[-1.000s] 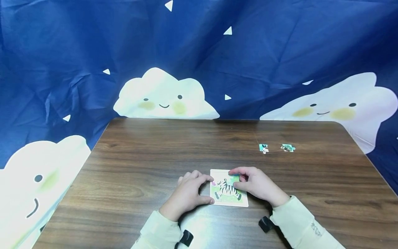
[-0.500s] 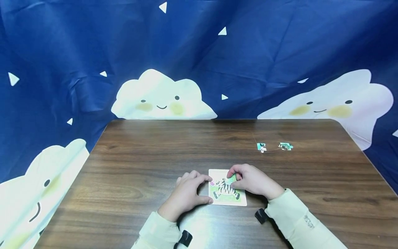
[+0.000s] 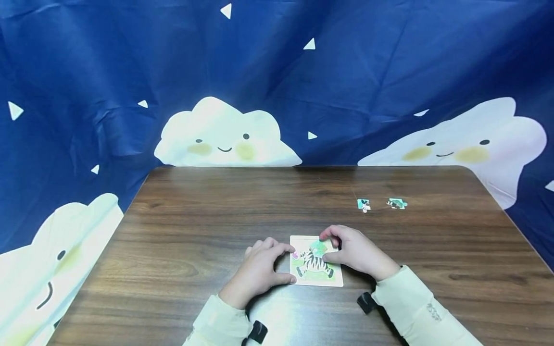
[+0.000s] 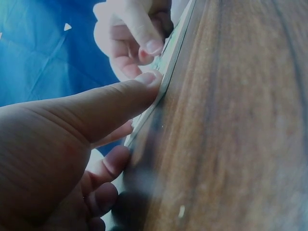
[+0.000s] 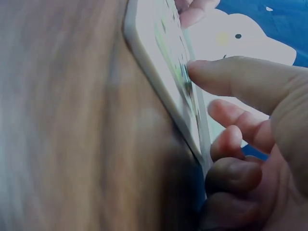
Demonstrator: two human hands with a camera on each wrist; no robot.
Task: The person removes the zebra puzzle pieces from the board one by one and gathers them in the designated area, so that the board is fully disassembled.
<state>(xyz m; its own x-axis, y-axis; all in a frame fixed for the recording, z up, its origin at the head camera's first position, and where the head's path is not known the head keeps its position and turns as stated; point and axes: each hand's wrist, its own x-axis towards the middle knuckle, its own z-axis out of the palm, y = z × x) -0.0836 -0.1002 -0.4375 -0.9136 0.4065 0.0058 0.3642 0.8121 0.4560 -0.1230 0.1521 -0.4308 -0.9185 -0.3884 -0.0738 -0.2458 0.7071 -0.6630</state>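
A small square puzzle board (image 3: 316, 281) with a zebra picture lies on the wooden table (image 3: 207, 216) close to me. My left hand (image 3: 289, 263) grips the board's left edge between thumb and index finger. In the left wrist view its thumb (image 4: 120, 101) lies along the board edge (image 4: 169, 67). My right hand (image 3: 324, 248) pinches a green puzzle piece (image 3: 318, 247) at the board's upper right, index finger curled over the top and thumb below. In the right wrist view the thumb (image 5: 231, 77) touches the board's face (image 5: 175, 72).
Two loose puzzle pieces (image 3: 364, 204) (image 3: 396, 203) lie on the table to the far right of the board. A dark blue cloth with white clouds (image 3: 225, 132) hangs behind and around the table. Both of my sleeves are pale green.
The right hand has drawn in over the board's upper right and shifted the green piece slightly. The left hand has kept its hold on the board's left edge.
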